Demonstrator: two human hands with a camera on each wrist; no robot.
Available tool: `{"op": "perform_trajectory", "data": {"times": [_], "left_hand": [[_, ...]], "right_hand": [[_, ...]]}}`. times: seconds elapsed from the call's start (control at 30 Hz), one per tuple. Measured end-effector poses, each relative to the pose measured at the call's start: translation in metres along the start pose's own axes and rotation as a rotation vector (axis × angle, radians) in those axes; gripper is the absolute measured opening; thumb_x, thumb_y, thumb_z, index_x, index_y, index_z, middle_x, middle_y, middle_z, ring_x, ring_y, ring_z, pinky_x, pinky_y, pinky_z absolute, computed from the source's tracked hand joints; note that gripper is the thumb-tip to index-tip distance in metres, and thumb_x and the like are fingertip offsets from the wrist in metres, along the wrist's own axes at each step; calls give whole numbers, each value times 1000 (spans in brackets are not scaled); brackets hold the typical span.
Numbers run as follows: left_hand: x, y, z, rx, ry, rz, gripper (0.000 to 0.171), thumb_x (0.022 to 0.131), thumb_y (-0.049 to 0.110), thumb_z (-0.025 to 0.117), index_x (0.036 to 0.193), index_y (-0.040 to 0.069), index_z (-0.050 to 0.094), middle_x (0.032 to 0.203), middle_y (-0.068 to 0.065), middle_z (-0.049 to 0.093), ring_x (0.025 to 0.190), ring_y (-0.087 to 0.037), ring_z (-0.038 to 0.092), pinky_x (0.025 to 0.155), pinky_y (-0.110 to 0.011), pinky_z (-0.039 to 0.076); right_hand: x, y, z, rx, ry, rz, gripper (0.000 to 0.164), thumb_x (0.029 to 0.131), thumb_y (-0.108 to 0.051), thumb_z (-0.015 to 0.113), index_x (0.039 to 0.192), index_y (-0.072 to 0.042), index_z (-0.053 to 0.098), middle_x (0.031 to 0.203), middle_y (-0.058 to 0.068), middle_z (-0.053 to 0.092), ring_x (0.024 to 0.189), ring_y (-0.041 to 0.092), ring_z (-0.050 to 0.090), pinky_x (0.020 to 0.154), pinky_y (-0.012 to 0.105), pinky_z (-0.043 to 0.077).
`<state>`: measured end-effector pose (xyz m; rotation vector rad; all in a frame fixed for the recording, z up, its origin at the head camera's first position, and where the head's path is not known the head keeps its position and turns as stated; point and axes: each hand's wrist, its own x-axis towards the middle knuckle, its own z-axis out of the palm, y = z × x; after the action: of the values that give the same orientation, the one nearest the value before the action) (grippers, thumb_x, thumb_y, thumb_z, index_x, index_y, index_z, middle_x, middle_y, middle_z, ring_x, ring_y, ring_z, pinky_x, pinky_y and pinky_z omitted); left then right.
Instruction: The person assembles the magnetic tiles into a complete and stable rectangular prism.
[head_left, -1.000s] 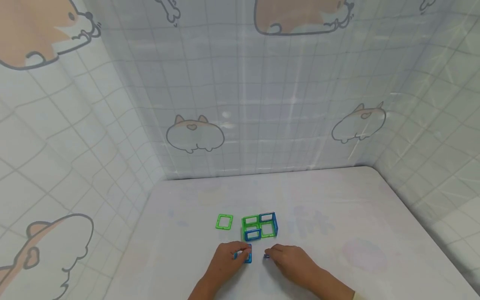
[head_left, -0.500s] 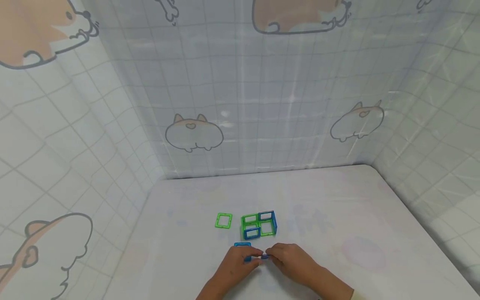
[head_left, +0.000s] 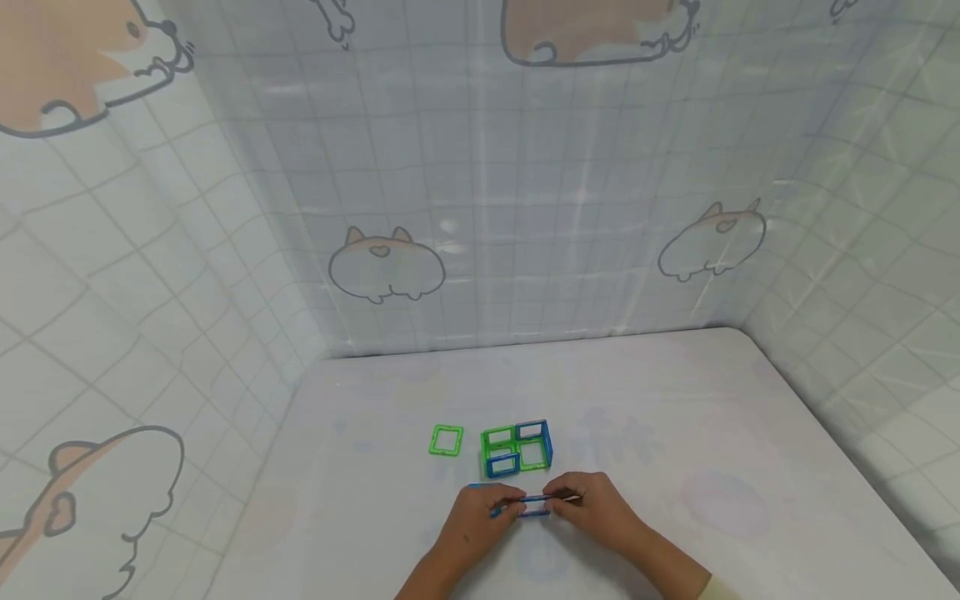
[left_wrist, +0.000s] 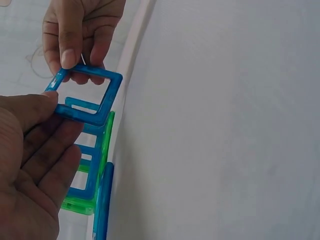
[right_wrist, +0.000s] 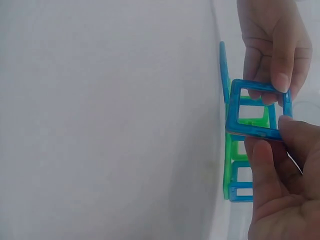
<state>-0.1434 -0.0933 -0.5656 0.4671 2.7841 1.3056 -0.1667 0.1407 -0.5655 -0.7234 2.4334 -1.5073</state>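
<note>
Both hands hold one blue square magnetic tile [head_left: 535, 498], an open frame, tilted between them. My left hand [head_left: 477, 518] pinches its left side with thumb and fingers. On the opposite side, my right hand [head_left: 597, 510] pinches it the same way. The left wrist view shows the blue tile [left_wrist: 80, 114] gripped at two edges; in the right wrist view the tile's frame [right_wrist: 232, 107] appears face-on. Just beyond the hands stands a structure of joined green and blue tiles [head_left: 503, 474]. A second blue tile [head_left: 480, 486] lies mostly hidden behind my left hand.
A loose green square tile [head_left: 446, 454] lies flat left of the structure. The white table [head_left: 675, 417] meets a hanging grid-patterned curtain [head_left: 525, 250] with dog drawings at the back and both sides.
My left hand left the second blue tile, moved right and took hold of the tile in my right hand. That tile, earlier seen edge-on, has turned so its opening shows.
</note>
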Motion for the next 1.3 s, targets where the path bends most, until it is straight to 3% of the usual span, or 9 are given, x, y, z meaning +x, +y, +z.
{"op": "perform_trajectory", "data": {"times": [0.3, 0.43, 0.6, 0.67, 0.77, 0.87, 0.97, 1.17, 1.3], "left_hand": [[2, 2, 0, -13, 57, -3, 21, 92, 25, 73, 109, 15, 78, 101, 17, 74, 100, 0, 67, 86, -22, 57], [3, -2, -4, -58, 154, 24, 21, 94, 30, 70, 105, 14, 78, 100, 13, 75, 97, -4, 70, 86, -26, 59], [4, -10, -14, -101, 314, 123, 22, 97, 32, 66, 101, 14, 78, 100, 7, 76, 92, -5, 71, 84, -26, 60], [6, -14, -19, -108, 350, 158, 23, 96, 32, 67, 106, 14, 76, 106, 3, 75, 98, -7, 70, 87, -27, 59], [11, -21, -25, -80, 366, 155, 33, 95, 34, 69, 122, 16, 69, 121, 3, 70, 113, -10, 66, 94, -31, 57], [16, -27, -31, -20, 341, 92, 47, 92, 36, 72, 136, 23, 60, 135, 6, 62, 123, -15, 61, 100, -37, 54], [21, -31, -35, 5, 271, 16, 60, 90, 37, 74, 144, 29, 51, 145, 7, 54, 128, -23, 58, 104, -43, 51], [34, -38, -37, -62, 95, -106, 81, 86, 40, 77, 155, 31, 34, 159, 2, 37, 138, -32, 47, 111, -51, 42], [40, -42, -37, -80, 46, -138, 81, 85, 42, 78, 154, 30, 37, 157, -2, 40, 138, -33, 47, 112, -51, 41]], "right_hand": [[5, 5, -2, -57, 45, 3, 12, 90, -18, 74, 102, -19, 76, 99, -10, 74, 90, 4, 68, 79, 18, 58], [11, 3, -7, -107, 106, -20, 12, 89, -16, 76, 101, -18, 77, 97, -11, 75, 87, 3, 68, 75, 18, 59], [15, -1, -12, -135, 146, -19, 14, 88, -15, 76, 101, -19, 77, 97, -9, 75, 82, 2, 67, 71, 19, 59], [17, -2, -13, -133, 149, -18, 14, 88, -14, 76, 101, -20, 77, 97, -9, 75, 81, 2, 67, 71, 19, 59], [19, -3, -13, -147, 162, -22, 14, 87, -13, 77, 100, -19, 77, 96, -8, 75, 81, 2, 67, 71, 19, 59], [22, -3, -13, -160, 179, -18, 15, 87, -13, 77, 101, -17, 78, 96, -7, 75, 80, 2, 67, 71, 18, 59], [23, -1, -12, -162, 189, -5, 14, 87, -13, 78, 101, -16, 78, 96, -7, 75, 79, 1, 67, 70, 18, 58], [25, 0, -14, -139, 219, -22, 12, 86, -10, 78, 97, -14, 78, 93, -4, 75, 77, 3, 67, 67, 19, 58], [25, 0, -16, -125, 224, -55, 13, 85, -7, 78, 97, -13, 78, 93, -3, 74, 77, 4, 67, 67, 20, 59]]}}
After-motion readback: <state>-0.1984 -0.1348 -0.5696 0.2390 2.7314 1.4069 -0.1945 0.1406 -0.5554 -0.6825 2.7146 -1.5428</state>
